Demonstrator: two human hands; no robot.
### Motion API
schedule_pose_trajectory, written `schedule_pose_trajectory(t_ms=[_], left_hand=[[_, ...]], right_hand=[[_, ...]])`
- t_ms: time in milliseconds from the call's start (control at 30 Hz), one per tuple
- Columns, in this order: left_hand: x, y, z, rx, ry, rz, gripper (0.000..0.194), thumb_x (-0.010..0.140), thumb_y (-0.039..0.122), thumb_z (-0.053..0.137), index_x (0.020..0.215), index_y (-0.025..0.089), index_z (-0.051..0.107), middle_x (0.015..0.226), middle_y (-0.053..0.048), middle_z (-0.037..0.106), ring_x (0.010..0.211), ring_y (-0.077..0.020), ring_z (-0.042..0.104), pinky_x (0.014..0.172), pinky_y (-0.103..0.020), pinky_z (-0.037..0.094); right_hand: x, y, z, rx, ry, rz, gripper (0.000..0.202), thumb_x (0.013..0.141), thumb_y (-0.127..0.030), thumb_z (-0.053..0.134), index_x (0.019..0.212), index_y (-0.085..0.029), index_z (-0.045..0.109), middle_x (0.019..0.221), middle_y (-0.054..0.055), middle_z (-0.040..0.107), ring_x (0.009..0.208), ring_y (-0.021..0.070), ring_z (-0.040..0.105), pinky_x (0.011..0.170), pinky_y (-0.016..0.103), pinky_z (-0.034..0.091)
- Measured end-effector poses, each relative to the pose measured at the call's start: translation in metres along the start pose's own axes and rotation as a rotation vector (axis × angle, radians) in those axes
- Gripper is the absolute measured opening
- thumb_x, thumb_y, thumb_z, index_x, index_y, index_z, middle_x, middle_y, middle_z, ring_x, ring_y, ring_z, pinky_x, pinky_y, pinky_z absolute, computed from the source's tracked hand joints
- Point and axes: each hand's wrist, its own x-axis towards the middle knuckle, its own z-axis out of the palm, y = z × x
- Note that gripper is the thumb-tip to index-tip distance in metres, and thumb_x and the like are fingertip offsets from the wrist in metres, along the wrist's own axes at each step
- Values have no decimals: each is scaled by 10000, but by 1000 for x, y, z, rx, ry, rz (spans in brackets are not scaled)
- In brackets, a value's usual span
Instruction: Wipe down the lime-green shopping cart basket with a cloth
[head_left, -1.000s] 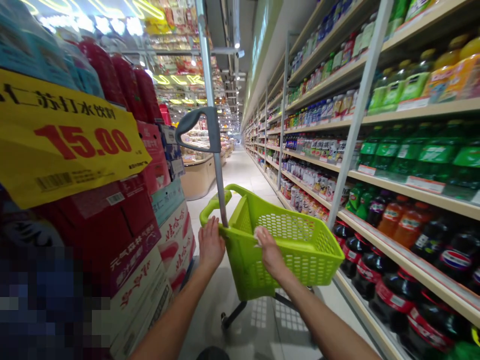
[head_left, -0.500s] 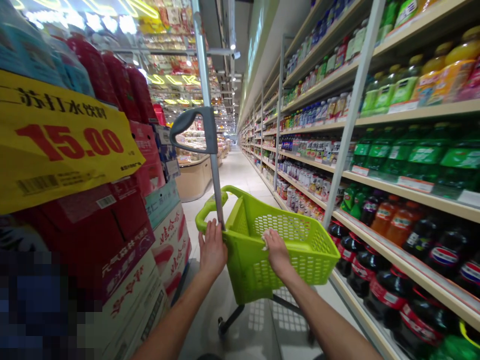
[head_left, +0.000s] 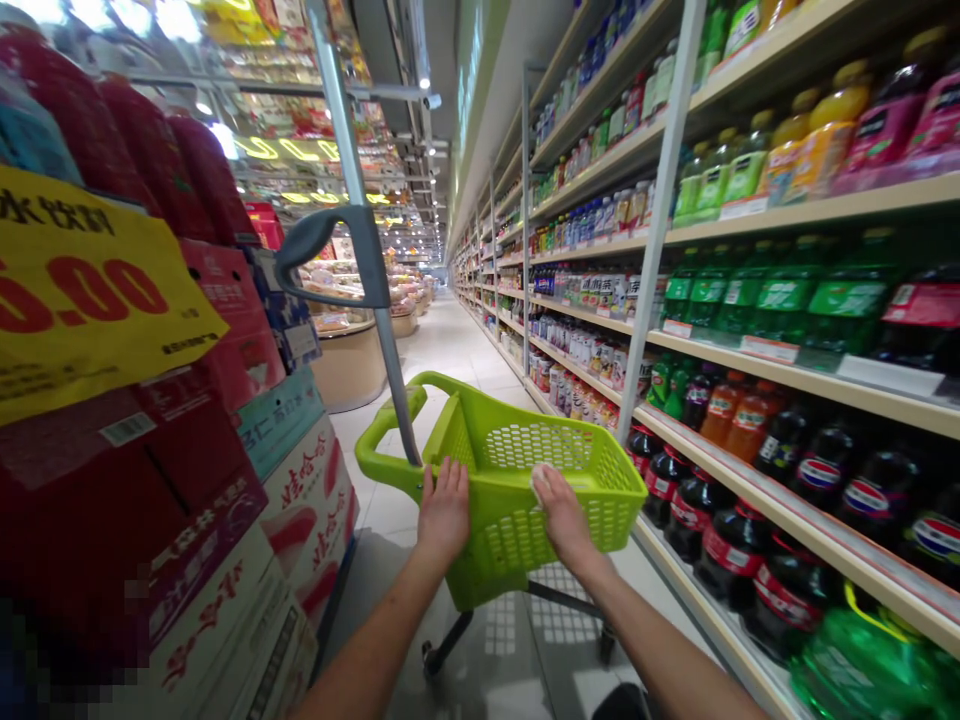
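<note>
A lime-green shopping cart [head_left: 487, 545] with a perforated basket stands in front of me. Its grey metal pole [head_left: 337, 110] rises on the left and carries a dark grey grip [head_left: 371, 260]. My left hand [head_left: 444, 515] lies on the basket's near rim just right of the pole's foot, its fingers stretched out and holding nothing. At the middle of the same rim, my right hand [head_left: 566, 520] is closed on a crumpled white tissue [head_left: 538, 485], part of which is hidden by the fingers.
Shelves of drink bottles [head_left: 817, 300] line the right side, with large cola bottles [head_left: 731, 545] at floor level. Stacked drink cartons [head_left: 300, 500] and a yellow price sign [head_left: 97, 290] crowd the left. A tiled aisle [head_left: 472, 340] runs ahead past a rounded display counter [head_left: 349, 365].
My left hand has slid right along the rim, away from the pole. The right hand stays on the rim with the tissue. The whole view has shifted, so the cart appears further left.
</note>
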Motion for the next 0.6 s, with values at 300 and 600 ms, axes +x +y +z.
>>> schedule_pose_trajectory(t_ms=[300, 600], left_hand=[[0, 12, 7, -60, -49, 99, 574, 753, 137, 355, 1326, 134, 329, 1406, -86, 320, 1323, -223, 196, 1081, -451, 98], [2, 20, 11, -14, -41, 70, 580, 752, 143, 398, 1324, 214, 339, 1395, -121, 331, 1313, -291, 204, 1056, -515, 96]], right_hand=[[-17, 58, -24, -95, 45, -42, 509, 742, -11, 314, 1153, -187, 557, 1279, 86, 491, 1241, 200, 362, 1001, 443, 341], [-23, 54, -24, -110, 60, -50, 483, 733, -15, 313, 1090, -169, 599, 1287, 102, 478, 1257, 194, 336, 1007, 440, 333]])
